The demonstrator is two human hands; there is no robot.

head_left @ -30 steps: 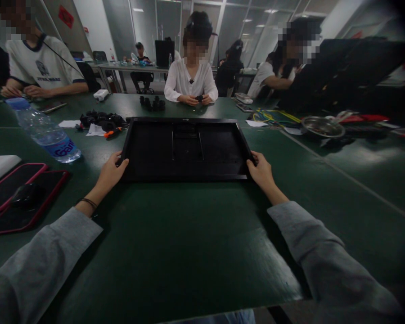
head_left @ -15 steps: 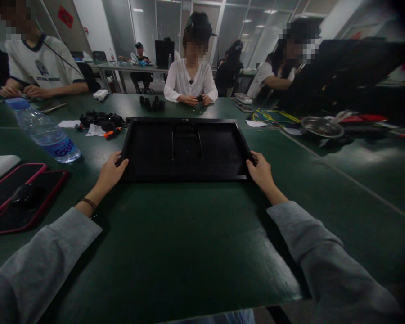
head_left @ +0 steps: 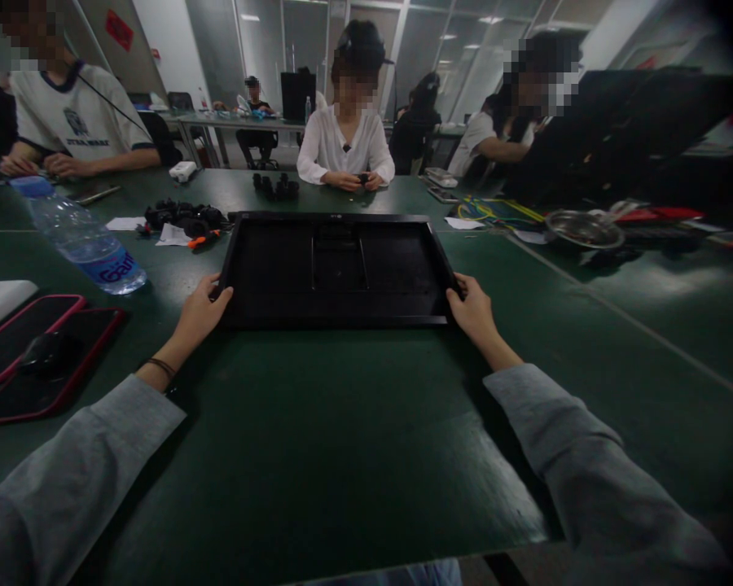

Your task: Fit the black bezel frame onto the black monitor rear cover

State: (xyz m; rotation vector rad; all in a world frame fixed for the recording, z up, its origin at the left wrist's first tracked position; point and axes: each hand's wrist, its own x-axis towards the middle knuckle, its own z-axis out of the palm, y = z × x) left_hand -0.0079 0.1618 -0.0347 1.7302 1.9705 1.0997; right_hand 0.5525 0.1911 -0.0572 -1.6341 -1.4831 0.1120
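Note:
A black rectangular monitor shell (head_left: 269,277), with a raised rim and a recessed part in its middle, lies flat on the green table (head_left: 342,456). My left hand (head_left: 203,313) grips its left edge near the front corner, thumb on top of the rim. At the opposite edge, my right hand (head_left: 473,311) holds the rim the same way. Fingers of both hands are partly hidden beneath the sides. Left of my left hand stands a clear water bottle (head_left: 91,240) with a blue label.
Phones with red edges (head_left: 67,382) and a black mouse (head_left: 42,354) lie at left. Black parts (head_left: 183,216) and papers sit behind the bottle. A metal bowl (head_left: 586,229) and yellow cables (head_left: 494,210) are at right. A person in white (head_left: 345,146) sits opposite; others sit around.

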